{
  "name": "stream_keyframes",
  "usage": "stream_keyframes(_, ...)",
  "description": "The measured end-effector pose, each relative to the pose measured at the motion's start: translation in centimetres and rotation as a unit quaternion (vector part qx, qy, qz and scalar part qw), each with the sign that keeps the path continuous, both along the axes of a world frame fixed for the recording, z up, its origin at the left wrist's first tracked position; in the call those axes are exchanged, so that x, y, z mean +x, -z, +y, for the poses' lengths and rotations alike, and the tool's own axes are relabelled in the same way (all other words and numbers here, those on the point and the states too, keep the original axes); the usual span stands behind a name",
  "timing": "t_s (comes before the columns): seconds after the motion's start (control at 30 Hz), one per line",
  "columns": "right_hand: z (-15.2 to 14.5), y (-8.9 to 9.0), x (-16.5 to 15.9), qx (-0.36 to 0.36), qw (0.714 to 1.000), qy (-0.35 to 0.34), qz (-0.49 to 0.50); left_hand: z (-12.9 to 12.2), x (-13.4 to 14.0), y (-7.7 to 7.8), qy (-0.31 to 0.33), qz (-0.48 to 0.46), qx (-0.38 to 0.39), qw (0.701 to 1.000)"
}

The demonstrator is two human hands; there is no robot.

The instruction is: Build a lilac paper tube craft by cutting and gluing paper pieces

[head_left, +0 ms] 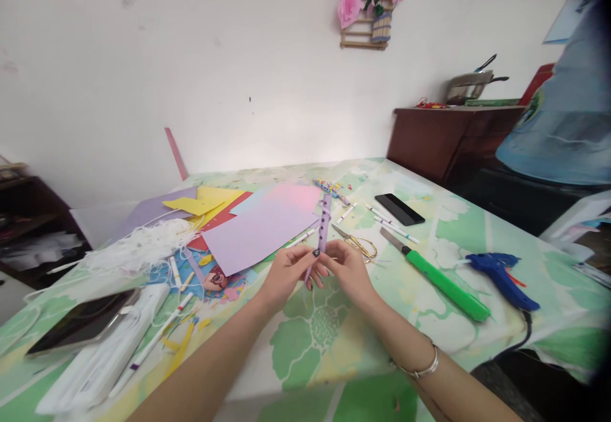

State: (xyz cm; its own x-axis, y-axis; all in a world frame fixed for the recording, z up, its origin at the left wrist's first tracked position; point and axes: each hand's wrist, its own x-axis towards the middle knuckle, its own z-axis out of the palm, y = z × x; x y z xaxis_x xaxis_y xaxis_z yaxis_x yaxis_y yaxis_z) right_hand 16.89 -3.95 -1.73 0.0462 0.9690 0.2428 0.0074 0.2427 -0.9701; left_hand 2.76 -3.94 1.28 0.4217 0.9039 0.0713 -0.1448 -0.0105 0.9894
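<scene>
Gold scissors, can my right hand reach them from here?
Probably yes: the scissors lie just beyond the right hand, apparently uncovered, though it is busy holding the dotted purple strip.

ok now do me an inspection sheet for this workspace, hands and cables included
Surface: floral tablecloth, yellow scraps at left
Work in hand: dotted purple strip, held nearly upright
Clutter: paper, string and phone at left; scissors, uncovered knife and glue gun at right; markers on both sides
Hands: left hand and right hand, both pinching the strip low down
Cables: dark cord from the glue gun; far end out of sight
Surroundings: white wall with pink and red flowers; brown cabinet with a pot on top
</scene>
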Motion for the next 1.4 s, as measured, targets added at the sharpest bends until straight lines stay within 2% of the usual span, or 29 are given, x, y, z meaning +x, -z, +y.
stream_keyframes(0.13, 0.0, -0.1, 0.1, 0.009, 1.0, 0.006, 0.002, -0.5, 0.5, 0.3, 0.051, -0.002, -0.041, 0.998)
stream_keyframes(0.33, 0.6, -0.1, 0.5, 0.011, 1.0, 0.012, 0.009, -0.8, 0.4, 0.3, 0.048, 0.004, -0.043, 0.998)
stream_keyframes(0.47, 0.7, -0.1, 0.7, 0.0, 0.999, -0.005, 0.037, -1.0, 0.6, 0.2, 0.058, 0.054, -0.042, 0.996)
stream_keyframes(0.6, 0.5, -0.1, 0.7, -0.014, 0.998, -0.016, 0.059, -1.2, 1.0, 0.9, 0.049, 0.105, -0.021, 0.993)
stream_keyframes(0.73, 0.5, -0.3, 0.7, -0.022, 0.996, -0.028, 0.085, -1.3, 1.1, 1.7, 0.021, 0.178, 0.082, 0.98)
stream_keyframes(0.8, 0.5, -0.5, 0.7, -0.027, 0.994, -0.036, 0.095, -1.3, 1.0, 1.9, -0.004, 0.237, 0.164, 0.958)
stream_keyframes(0.9, 0.4, -0.7, 0.6, -0.033, 0.992, -0.047, 0.108, -1.2, 1.1, 2.2, -0.049, 0.317, 0.281, 0.904)
stream_keyframes(0.97, 0.4, -0.7, 0.6, -0.03, 0.991, -0.046, 0.12, -1.2, 1.1, 2.4, -0.065, 0.35, 0.32, 0.878)
stream_keyframes(1.03, 0.4, -0.6, 0.6, -0.022, 0.99, -0.041, 0.132, -1.1, 1.0, 2.5, -0.055, 0.367, 0.323, 0.87)
stream_keyframes(1.13, 0.5, -0.6, 0.7, -0.015, 0.989, -0.045, 0.138, -1.0, 0.2, 2.4, -0.048, 0.335, 0.335, 0.879)
stream_keyframes(1.23, 0.4, -0.7, 0.8, -0.004, 0.987, -0.068, 0.145, -0.4, -0.9, 1.8, -0.119, 0.208, 0.324, 0.915)
stream_keyframes(1.33, 0.2, -0.9, 0.9, 0.004, 0.984, -0.088, 0.153, 0.5, -1.7, 1.0, -0.232, 0.083, 0.217, 0.944)
stream_keyframes(1.4, 0.0, -1.1, 0.9, 0.005, 0.982, -0.112, 0.149, 1.4, -1.9, 0.5, -0.259, 0.064, 0.157, 0.951)
